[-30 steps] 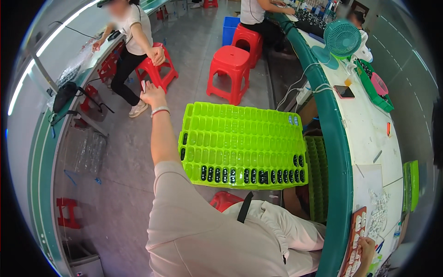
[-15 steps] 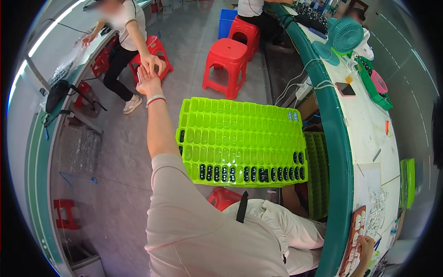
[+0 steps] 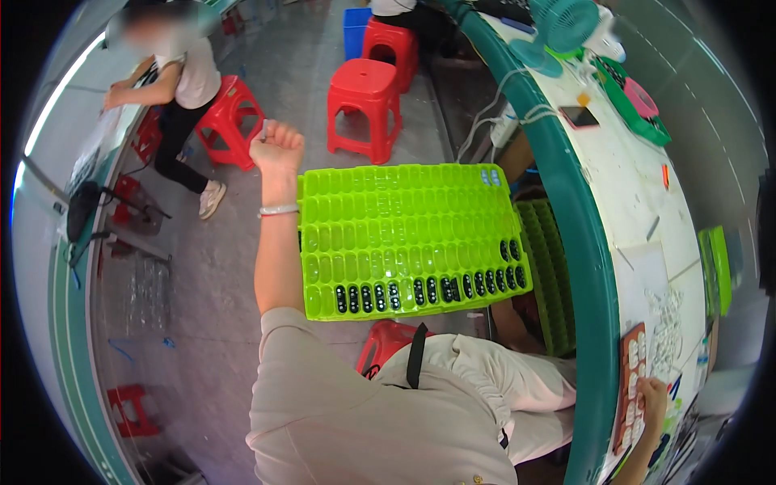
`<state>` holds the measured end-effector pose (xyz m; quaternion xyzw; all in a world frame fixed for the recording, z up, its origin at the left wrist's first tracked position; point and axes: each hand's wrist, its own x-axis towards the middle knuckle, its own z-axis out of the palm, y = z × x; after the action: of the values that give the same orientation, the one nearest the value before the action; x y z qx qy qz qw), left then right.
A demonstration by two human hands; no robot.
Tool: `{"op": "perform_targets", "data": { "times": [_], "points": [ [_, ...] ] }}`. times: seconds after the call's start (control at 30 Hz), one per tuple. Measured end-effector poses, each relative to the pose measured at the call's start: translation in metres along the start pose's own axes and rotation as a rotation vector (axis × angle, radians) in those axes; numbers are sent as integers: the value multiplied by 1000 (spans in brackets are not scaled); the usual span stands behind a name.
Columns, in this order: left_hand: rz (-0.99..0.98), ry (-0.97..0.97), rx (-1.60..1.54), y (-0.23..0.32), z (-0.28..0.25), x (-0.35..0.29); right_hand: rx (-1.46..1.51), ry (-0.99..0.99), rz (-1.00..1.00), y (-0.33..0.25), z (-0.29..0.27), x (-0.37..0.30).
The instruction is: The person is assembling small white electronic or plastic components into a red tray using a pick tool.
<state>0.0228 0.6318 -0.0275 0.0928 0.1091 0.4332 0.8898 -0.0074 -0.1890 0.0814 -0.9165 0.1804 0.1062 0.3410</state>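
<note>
My left arm reaches out past the left edge of a bright green compartment tray (image 3: 404, 234). At its end my left hand (image 3: 279, 147) is raised and closed, fingers curled toward the palm; a small greyish edge shows by the thumb, too little to name. Several black oval pieces (image 3: 367, 298) fill part of the tray's front row, and a few pale blue ones (image 3: 490, 177) sit at its far right corner. On the bench at the lower right, my right hand (image 3: 653, 398) is bent over a reddish-brown board (image 3: 627, 396) bearing white pieces. Whatever its fingertips pinch is hidden.
Red stools (image 3: 364, 105) stand beyond the tray. A co-worker (image 3: 190, 77) sits at the left bench. The right bench (image 3: 606, 194) carries a green fan (image 3: 566, 24), a phone (image 3: 579, 117), a green basket (image 3: 647, 121) and scattered white pieces (image 3: 667, 323). More green trays (image 3: 546, 267) stand under it.
My left hand was open, palm up, with the co-worker's hand over it; now it is closed and drawn back. The co-worker's arm has returned to the left bench. My right hand stays at the board.
</note>
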Motion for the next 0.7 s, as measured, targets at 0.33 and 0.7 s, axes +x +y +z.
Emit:
{"op": "perform_targets", "data": {
  "times": [0.33,0.7],
  "points": [
    [-452,-348,389,-129,66,-117,85,30,3,-5,8,-9],
    [-680,-877,643,-213,115,-246,60,69,44,-16,15,-18]
  ]
}}
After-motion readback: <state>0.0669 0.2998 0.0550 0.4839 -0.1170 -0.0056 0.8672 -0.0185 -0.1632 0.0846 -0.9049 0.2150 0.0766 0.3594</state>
